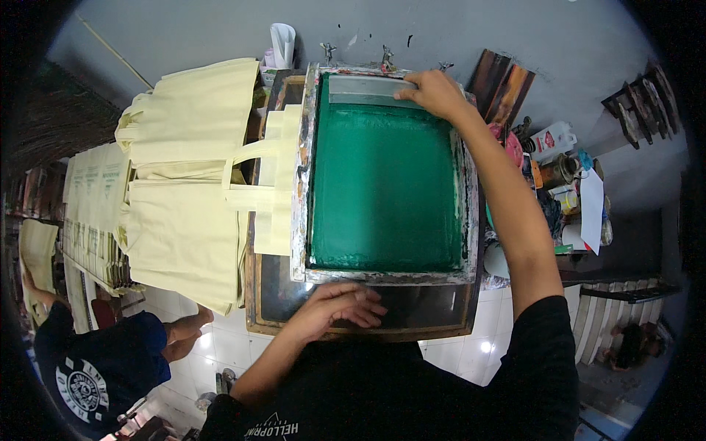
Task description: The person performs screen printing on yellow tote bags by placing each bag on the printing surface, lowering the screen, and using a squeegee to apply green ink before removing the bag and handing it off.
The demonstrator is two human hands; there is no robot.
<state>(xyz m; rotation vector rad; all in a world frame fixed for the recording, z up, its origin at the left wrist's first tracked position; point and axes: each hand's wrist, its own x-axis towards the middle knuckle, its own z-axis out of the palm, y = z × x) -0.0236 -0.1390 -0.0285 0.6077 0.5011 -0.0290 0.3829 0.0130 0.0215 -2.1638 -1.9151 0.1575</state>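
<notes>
A screen-printing frame (pixel 297 242) with a paint-stained rim lies in front of me, its mesh (pixel 386 184) covered in green. At the frame's far end my right hand (pixel 434 94) grips a wide grey squeegee (pixel 362 88) by its right part. The squeegee lies across the mesh. My left hand (pixel 340 307) hovers by the near rim, holding nothing, its fingers loosely bent and apart. From under the frame's left side a pale yellow cloth bag (pixel 273 234) sticks out with its handle (pixel 234 165). The rest of that bag is hidden.
Stacks of pale yellow bags (pixel 184 235) lie to the left. The dark table (pixel 279 294) has a wooden edge. Bottles and tins (pixel 562 169) crowd the right side. A co-worker (pixel 103 360) stands at the lower left; another person (pixel 632 345) is far right. Metal clamps (pixel 387 59) line the back.
</notes>
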